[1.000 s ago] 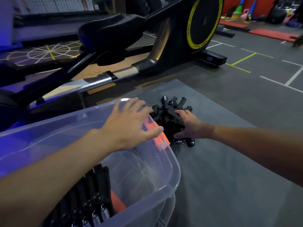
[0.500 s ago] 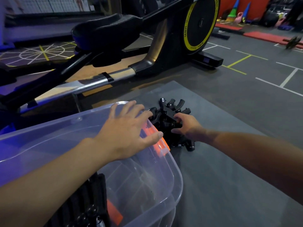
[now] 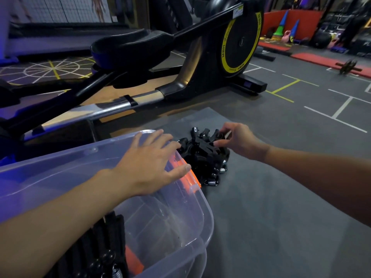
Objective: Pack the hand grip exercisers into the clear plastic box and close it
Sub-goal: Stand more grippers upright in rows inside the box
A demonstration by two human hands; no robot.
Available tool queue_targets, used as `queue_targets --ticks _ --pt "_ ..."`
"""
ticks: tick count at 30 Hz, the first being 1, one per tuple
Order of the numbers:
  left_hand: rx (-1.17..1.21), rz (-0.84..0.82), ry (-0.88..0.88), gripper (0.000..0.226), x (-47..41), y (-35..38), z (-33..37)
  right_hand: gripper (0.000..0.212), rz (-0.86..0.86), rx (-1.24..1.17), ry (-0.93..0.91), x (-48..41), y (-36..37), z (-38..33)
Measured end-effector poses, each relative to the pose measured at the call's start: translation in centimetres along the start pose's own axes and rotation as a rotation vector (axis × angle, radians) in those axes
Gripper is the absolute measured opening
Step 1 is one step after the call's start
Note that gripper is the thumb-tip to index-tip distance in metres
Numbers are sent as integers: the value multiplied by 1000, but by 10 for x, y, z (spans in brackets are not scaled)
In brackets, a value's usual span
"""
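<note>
Fingers (image 3: 226,129) of the right hand (image 3: 242,140) pinch a handle of one hand grip exerciser atop the black pile (image 3: 202,157) on the grey floor mat (image 3: 271,207), apparently to lift it free. The left hand (image 3: 148,167) lies with fingers spread flat on the clear plastic box (image 3: 180,227), on its rim or a lid, hard to tell, likely steadying it. More exercisers (image 3: 96,247) already sit inside, so packing looks partway done
</note>
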State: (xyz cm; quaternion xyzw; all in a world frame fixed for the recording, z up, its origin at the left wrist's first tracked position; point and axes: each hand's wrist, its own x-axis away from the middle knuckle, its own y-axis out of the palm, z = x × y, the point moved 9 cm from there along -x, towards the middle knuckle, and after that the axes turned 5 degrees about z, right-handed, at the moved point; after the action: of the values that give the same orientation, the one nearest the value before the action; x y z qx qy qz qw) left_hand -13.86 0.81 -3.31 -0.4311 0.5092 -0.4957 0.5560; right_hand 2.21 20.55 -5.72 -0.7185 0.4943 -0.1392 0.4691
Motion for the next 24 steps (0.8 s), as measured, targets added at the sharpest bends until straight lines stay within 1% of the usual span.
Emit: queue_targets --ticks 5,8,10,13,16,19,21,24 --pt "99 105 30 63 6 -27 8 28 72 -126 -49 5 -42 -59" --pt "161 173 46 50 10 -58 16 30 65 -210 -74 11 -60 -91" --pt "191 214 50 48 15 -80 21 28 56 -264 -103 19 -74 -116" --pt "237 295 58 45 29 -111 27 28 114 -261 -162 32 -98 -160" --pt "314 368 46 43 49 -132 28 24 139 -437 -170 42 -111 -192" --pt "396 444 24 48 74 -150 21 17 102 -638 -156 55 -111 -218" --pt "435 492 -3 46 92 -161 13 15 69 -713 -159 64 -105 -235" --pt "403 528 -31 43 117 -169 5 13 20 -790 -140 79 -88 -249"
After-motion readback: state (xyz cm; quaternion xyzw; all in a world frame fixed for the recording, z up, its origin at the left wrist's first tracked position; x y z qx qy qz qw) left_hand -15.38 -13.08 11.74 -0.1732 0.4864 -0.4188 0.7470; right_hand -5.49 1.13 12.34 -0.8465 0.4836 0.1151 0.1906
